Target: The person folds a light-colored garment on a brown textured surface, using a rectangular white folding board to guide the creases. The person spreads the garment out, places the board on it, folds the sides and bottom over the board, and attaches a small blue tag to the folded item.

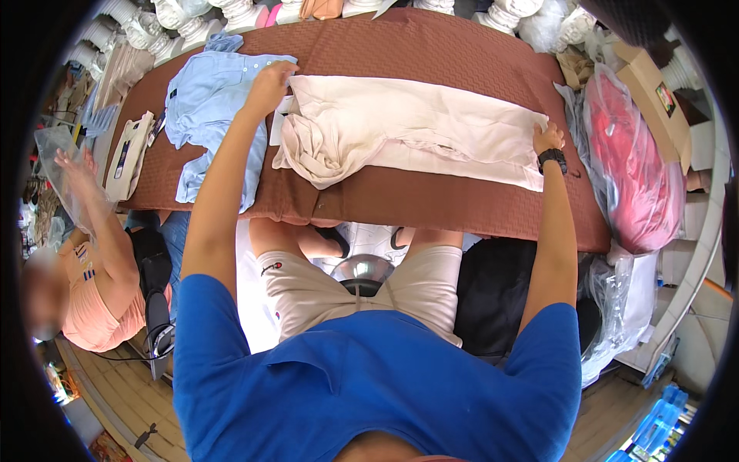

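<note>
Head camera view: a pair of pale beige trousers (pixel 431 115) lies lengthwise on the table (pixel 462 209), between the fingers of the two hands. The table carries a textured brown cloth (pixel 416 38).

Left hand (pixel 266 88): positioned at the upper corner of the bunched end of the trousers. The fingers extend toward the far edge of the table; whether they are clamped on the fabric cannot be told. A white card (pixel 275 129) protrudes from the trousers just below these fingers.

Right hand (pixel 547 138): positioned at the opposite, straight end of the trousers, near its upper corner. The fingers are bent and touch the fabric; their grip cannot be confirmed. A black watch (pixel 552 159) is fitted at the wrist.

Left of the left fingers: a light blue shirt (pixel 204 104) lies loosely spread. Farther left, a folded beige garment (pixel 137 150) rests near the table end. Beyond it, a co-worker's hand (pixel 79 173) holds a clear plastic bag (pixel 55 146).

Right of the right fingers: a clear bag with red-pink contents (pixel 627 154) lies at the table end, beside a cardboard box (pixel 650 92). Beyond both sets of fingers, white ornate pedestals (pixel 239 14) line the far side.
</note>
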Demonstrator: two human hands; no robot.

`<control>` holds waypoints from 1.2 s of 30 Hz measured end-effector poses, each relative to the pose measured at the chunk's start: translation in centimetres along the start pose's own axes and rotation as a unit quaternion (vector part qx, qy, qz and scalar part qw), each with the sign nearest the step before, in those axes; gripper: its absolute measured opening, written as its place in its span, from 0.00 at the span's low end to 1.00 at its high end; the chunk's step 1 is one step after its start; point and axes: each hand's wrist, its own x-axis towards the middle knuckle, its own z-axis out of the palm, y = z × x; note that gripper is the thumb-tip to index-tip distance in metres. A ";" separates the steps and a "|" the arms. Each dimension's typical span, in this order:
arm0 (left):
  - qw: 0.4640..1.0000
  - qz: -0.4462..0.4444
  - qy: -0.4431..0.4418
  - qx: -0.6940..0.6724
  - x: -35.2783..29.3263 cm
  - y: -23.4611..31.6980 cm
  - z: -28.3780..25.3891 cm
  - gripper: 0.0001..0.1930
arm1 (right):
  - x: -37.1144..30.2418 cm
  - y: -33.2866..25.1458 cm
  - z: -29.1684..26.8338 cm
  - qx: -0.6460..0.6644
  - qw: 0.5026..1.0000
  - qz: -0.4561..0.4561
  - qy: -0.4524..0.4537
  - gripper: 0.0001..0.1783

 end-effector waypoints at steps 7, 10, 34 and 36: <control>0.994 -0.057 -0.064 0.067 1.9 -3.5 4.7 0.05 | -0.6 -2.3 0.2 0.013 0.993 0.111 -0.023 0.22; 0.995 -0.068 -0.077 0.020 3.3 -4.8 4.5 0.02 | 0.5 -0.5 0.0 0.054 0.992 0.114 -0.030 0.20; 0.923 -0.166 -0.280 0.206 4.4 -2.6 3.4 0.35 | -3.6 -4.4 2.4 -0.016 0.975 -0.220 0.014 0.31; 0.914 -0.175 -0.274 0.243 4.6 -0.6 4.2 0.31 | -3.4 -3.7 2.6 -0.016 0.977 -0.214 0.014 0.31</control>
